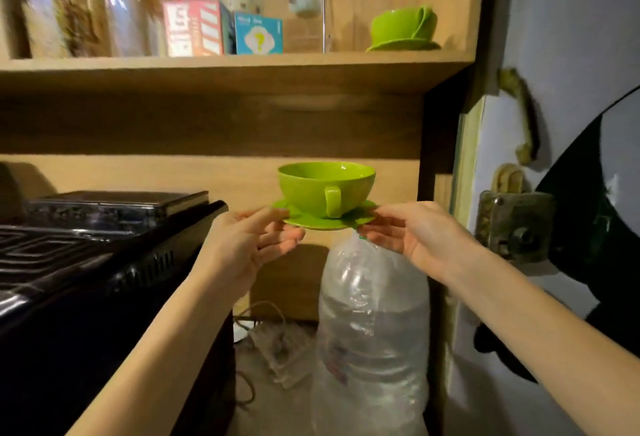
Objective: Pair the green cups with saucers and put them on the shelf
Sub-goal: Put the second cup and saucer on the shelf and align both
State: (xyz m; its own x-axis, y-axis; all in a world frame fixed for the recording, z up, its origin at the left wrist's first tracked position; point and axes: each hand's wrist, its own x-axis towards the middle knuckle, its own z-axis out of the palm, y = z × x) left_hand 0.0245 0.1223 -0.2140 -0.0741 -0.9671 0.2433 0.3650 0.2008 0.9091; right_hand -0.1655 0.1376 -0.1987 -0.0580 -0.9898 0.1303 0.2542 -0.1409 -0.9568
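A green cup [325, 186] stands upright on a green saucer [322, 222], its handle facing me. I hold the pair in mid-air below the shelf. My left hand [252, 238] pinches the saucer's left rim and my right hand [398, 231] pinches its right rim. Up on the wooden shelf [242, 64], at the right end, a second green cup [403, 23] rests on its own green saucer [403, 44].
On the shelf stand glass jars [104, 9], small boxes [225, 28], figurines and a clear stand [311, 19]. A black appliance [86, 255] fills the lower left. A large plastic water bottle [374, 331] stands right under the held saucer. A door with a lock [516, 224] is on the right.
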